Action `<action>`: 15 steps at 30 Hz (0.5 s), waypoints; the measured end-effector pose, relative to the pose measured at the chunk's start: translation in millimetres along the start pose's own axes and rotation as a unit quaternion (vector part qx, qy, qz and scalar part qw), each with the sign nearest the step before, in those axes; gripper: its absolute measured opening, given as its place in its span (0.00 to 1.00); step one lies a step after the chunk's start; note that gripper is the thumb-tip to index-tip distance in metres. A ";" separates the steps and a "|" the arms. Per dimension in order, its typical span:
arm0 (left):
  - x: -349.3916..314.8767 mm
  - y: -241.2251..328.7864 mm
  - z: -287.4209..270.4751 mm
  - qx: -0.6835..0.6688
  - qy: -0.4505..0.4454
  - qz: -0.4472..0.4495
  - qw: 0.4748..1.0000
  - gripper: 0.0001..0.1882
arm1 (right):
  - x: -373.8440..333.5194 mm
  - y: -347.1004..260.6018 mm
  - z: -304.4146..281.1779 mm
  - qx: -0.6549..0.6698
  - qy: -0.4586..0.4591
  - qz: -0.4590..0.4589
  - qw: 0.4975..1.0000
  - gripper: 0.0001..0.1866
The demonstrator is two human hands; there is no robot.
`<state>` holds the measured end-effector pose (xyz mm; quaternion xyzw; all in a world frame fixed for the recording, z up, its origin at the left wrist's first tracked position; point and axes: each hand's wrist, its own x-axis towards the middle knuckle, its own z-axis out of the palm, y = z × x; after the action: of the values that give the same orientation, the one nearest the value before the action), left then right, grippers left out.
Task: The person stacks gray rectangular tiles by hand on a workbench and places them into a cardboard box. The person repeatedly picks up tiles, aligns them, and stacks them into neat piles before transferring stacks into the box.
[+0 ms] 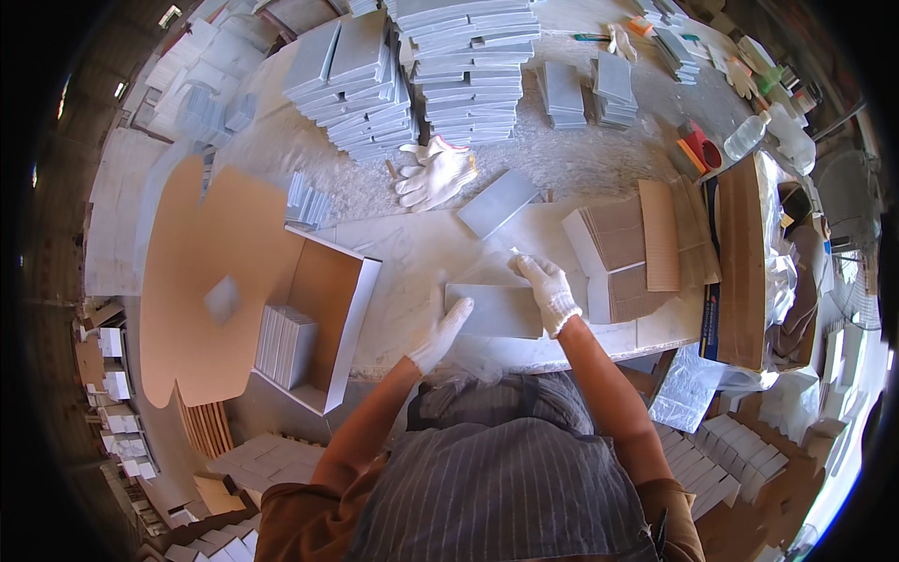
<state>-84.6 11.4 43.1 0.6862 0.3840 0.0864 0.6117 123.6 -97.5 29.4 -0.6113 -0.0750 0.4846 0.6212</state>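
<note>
A flat grey tile (496,311) lies in front of my body at the near edge of the table. My left hand (444,335), in a white knit glove, grips its left end with the thumb on top. My gloved right hand (548,288) is closed in a pinch above the tile's far right corner; a tiny pale tip shows at its fingertips, too small to name. Beyond it, a second grey tile (499,203) rests at a slant. To the left stands an open carton (354,309) with a row of thin tiles (285,345) on edge inside.
Tall stacks of grey tiles (473,84) rise at the back, with spare white gloves (436,175) before them. Folded cardboard pieces (618,245) lie to the right, beside a large brown box (744,267). The carton's broad brown flap (187,281) sticks out left.
</note>
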 end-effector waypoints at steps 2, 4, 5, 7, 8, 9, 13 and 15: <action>1.4 0.1 6.0 -0.034 -0.007 -0.004 0.999 0.51 | -5.6 -8.7 -0.6 0.024 -0.005 0.005 1.000 0.19; 9.7 -10.6 3.4 -0.022 0.000 0.007 1.000 0.49 | -4.6 -14.0 -5.4 -0.022 -0.045 -0.029 0.998 0.18; 13.9 -14.3 0.1 -0.015 0.004 0.012 1.000 0.48 | -4.3 -17.4 -7.5 -0.044 -0.065 -0.046 0.996 0.18; 30.2 -9.2 -15.2 -0.030 -0.081 -0.023 0.996 0.45 | -6.0 -27.8 -10.9 -0.106 -0.087 -0.087 0.987 0.16; 37.7 -0.9 -21.4 -0.038 -0.121 -0.040 0.991 0.44 | -9.1 -33.8 -10.9 -0.137 -0.099 -0.108 0.980 0.15; 42.9 6.6 -24.1 -0.028 -0.133 -0.025 0.990 0.41 | -14.4 -39.8 -10.4 -0.178 -0.104 -0.161 0.965 0.13; 49.3 47.8 -35.4 -0.062 -0.176 -0.036 0.982 0.20 | -51.0 -61.7 -9.2 -0.320 -0.121 -0.384 0.858 0.08; 49.0 44.5 -49.8 -0.133 -0.201 -0.047 0.969 0.12 | -74.8 -72.3 -8.9 -0.411 -0.119 -0.470 0.772 0.09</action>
<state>-61.3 82.8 78.0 0.5830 0.2702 -0.0322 0.7655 127.7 -139.9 124.7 -0.6343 -0.6185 0.1235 0.4470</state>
